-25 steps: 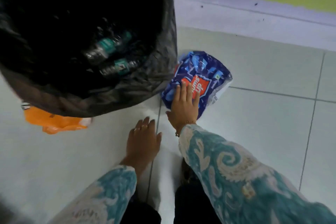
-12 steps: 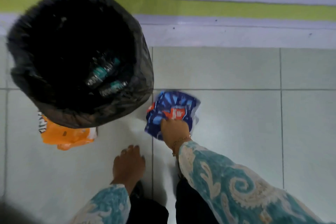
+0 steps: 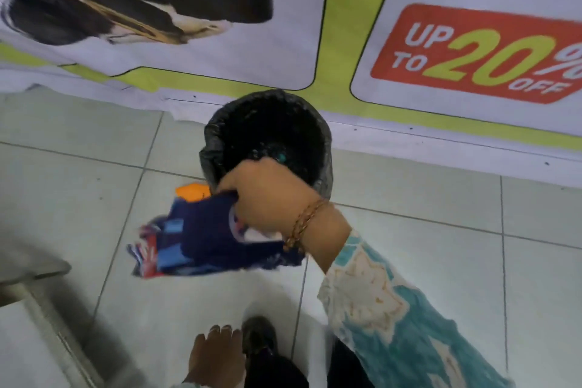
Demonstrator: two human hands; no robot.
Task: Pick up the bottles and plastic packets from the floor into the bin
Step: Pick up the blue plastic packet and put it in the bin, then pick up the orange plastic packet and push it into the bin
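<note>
Gripping a blue plastic packet (image 3: 201,242) in a closed fist, the right hand (image 3: 271,198) holds it off the tiled floor (image 3: 441,261), with the packet trailing toward 9 o'clock from the hand. A black-lined bin (image 3: 267,132) stands at 12 o'clock just beyond the knuckles, its near rim partly covered by the hand, and it backs onto a printed banner (image 3: 472,53) along the wall. Open floor lies at 3 o'clock; a blurred grey edge (image 3: 34,277) crowds 8 o'clock. The left hand (image 3: 217,356) hangs low at 6 o'clock, fingers loosely curled and holding nothing, beside a dark shoe (image 3: 258,337).

Half a second ago the packet lay flat on the floor under the right hand; now it is lifted and the view sits higher.

An orange packet (image 3: 192,190) at 10 o'clock is mostly hidden behind the blue one. Bottles inside the bin show only as faint teal glints (image 3: 282,157). The blue packet is motion-blurred.
</note>
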